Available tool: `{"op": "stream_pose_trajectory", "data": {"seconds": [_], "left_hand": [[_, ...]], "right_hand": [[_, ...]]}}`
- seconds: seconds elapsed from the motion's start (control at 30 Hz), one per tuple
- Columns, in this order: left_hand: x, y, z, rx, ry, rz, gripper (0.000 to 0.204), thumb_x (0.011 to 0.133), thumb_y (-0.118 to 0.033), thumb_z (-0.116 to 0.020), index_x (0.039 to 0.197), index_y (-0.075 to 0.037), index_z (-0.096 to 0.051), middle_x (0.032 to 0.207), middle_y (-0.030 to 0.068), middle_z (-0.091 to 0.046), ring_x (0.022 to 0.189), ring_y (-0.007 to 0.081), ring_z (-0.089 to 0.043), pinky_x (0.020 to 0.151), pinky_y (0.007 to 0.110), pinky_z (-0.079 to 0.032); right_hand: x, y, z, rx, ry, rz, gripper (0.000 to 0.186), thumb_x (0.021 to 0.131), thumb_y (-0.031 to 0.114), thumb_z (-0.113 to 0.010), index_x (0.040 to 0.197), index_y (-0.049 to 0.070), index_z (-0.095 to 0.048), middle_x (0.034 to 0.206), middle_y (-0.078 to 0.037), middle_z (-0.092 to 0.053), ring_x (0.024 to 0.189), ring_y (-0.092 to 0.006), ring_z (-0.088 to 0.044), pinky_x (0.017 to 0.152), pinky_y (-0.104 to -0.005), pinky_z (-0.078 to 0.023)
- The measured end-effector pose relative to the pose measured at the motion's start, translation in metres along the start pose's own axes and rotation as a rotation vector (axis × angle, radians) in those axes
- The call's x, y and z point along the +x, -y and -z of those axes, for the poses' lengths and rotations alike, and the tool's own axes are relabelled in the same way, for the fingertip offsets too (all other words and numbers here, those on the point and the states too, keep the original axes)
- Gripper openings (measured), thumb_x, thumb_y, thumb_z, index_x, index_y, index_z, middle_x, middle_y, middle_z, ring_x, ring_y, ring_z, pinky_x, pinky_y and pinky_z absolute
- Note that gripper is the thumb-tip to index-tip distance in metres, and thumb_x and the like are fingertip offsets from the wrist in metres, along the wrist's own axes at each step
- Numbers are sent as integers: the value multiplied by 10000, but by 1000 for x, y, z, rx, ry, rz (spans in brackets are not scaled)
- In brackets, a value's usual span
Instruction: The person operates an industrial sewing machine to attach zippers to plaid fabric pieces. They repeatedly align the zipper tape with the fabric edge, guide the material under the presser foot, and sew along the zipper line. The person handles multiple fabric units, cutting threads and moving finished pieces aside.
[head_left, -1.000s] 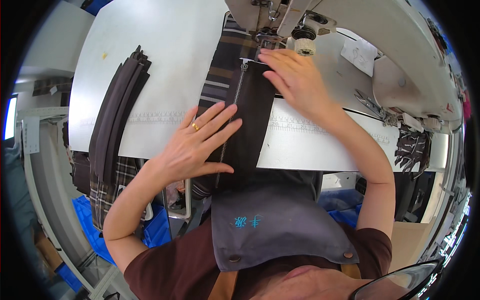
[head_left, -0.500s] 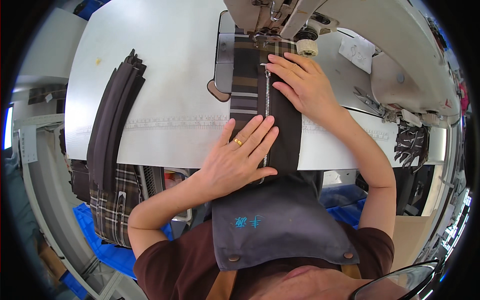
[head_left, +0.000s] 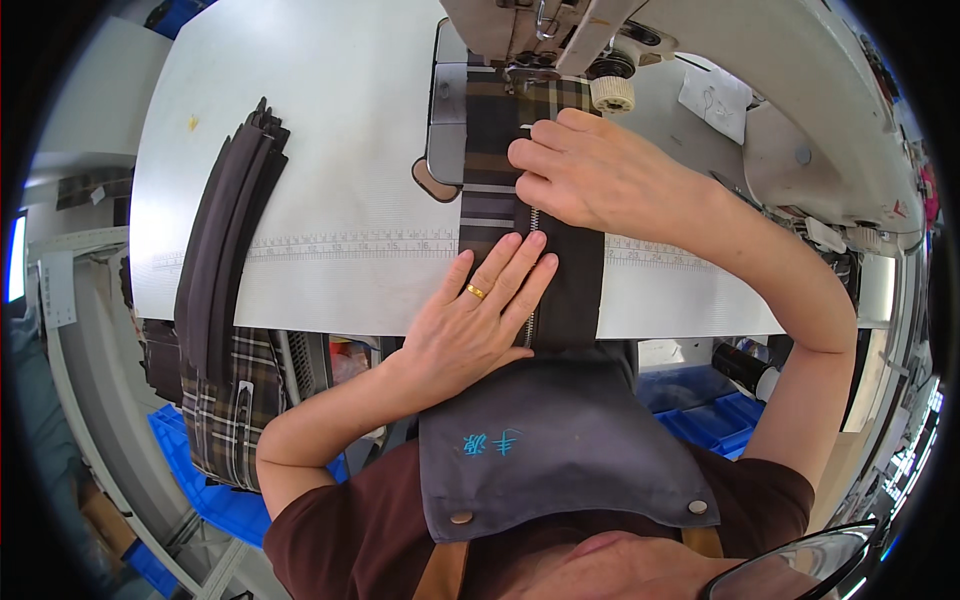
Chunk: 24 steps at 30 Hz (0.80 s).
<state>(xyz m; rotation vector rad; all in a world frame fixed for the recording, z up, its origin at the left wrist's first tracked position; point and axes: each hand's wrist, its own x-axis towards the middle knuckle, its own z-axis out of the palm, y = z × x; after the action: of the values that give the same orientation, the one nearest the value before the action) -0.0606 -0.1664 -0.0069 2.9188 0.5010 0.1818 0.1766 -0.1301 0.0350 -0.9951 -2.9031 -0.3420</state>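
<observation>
Both palms flat: left hand (head_left: 478, 318) and right hand (head_left: 590, 178) press plaid fabric (head_left: 492, 170) and zipper (head_left: 530, 318), hiding the needle under the sewing machine (head_left: 700, 60).

— What lies under my hands?
— A plaid fabric strip (head_left: 492, 150) joined to a dark brown strip (head_left: 575, 285), a metal zipper (head_left: 530, 310) between them, flat, running lengthwise toward me from the needle.

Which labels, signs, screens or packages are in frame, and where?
Paper sheet: on the sewing machine, upper right; white, roughly square, dark sketch marks.
Ruler strip: printed across the white table, left of the hands; pale with fine ticks.
Apron mark: on the grey bib, low centre; small, light blue.
Screen: far left edge; bright sliver.
</observation>
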Motion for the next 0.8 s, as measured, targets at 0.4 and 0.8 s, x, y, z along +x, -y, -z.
{"op": "stream_pose_trajectory", "data": {"seconds": [0.4,0.8], "left_hand": [[0,1,1,-24,0,-8,1028,609,-488,-774,1442,-52,-358,1518,152,-312,1388,283,-331,1045,419,-355],[6,13,17,-299,-28,-33,745,712,-358,-765,1323,-28,-495,1382,144,-484,1268,294,-476,986,397,-436]], "right_hand": [[8,-4,1,34,27,31,55,785,139,-595,799,86,-592,792,-4,-537,807,-151,-574,723,-294,-454],[-9,6,-10,141,-151,-89,114,755,92,-602,856,69,-552,854,-42,-521,774,-196,-572,674,-326,-492]]}}
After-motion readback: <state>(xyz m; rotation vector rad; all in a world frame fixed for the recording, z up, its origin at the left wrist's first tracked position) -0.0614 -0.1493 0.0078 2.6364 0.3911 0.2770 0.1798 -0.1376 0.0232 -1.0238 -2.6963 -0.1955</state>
